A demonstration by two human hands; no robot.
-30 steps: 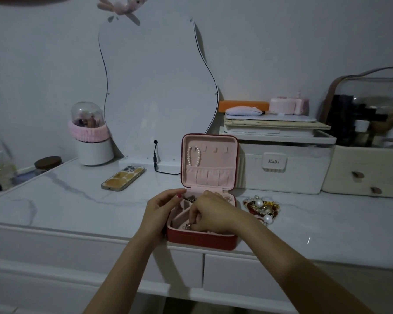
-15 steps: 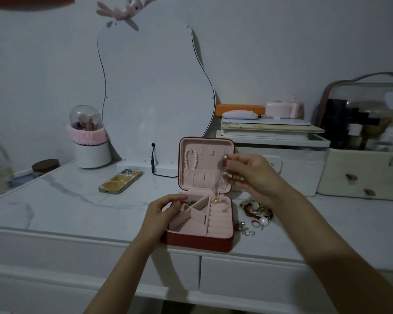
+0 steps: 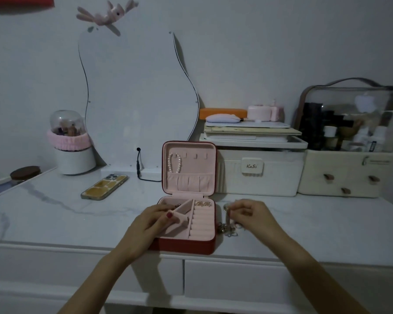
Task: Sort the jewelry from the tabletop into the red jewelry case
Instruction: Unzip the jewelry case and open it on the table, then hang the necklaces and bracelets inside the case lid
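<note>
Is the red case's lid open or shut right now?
Open. The lid stands upright behind the case, its pink lining and a pearl strand facing the camera, and the tray compartments are exposed.

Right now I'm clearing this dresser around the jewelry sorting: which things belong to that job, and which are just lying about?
Part of the job:
red jewelry case, open
pearl bracelet in its lid
jewelry pile beside the case
left hand on the case
right hand pinching a piece

Lying about:
phone
mirror
storage boxes
</note>
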